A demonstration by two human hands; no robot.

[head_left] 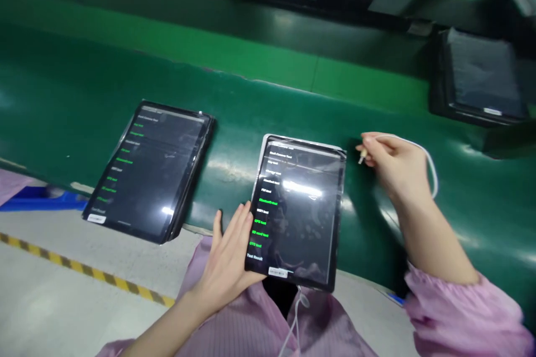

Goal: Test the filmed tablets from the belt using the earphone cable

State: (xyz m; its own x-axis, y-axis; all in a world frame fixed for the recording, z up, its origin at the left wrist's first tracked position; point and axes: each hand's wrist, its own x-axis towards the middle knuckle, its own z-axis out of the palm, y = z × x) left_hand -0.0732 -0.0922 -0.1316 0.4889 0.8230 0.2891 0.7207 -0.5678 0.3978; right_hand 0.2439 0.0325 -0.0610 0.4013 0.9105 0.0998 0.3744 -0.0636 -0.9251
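Tablet (299, 209): probably stiff, slick, fragile; you'd best hold its edges
Left grip (228, 251): your fingers spread against its side
Right grip (393, 162): you're pinching the cable plug (362, 157)

The tablet screen (299, 234) is glossy, the bench (234, 122) smooth and shiny, the sleeve (464, 312) crinkled cloth.
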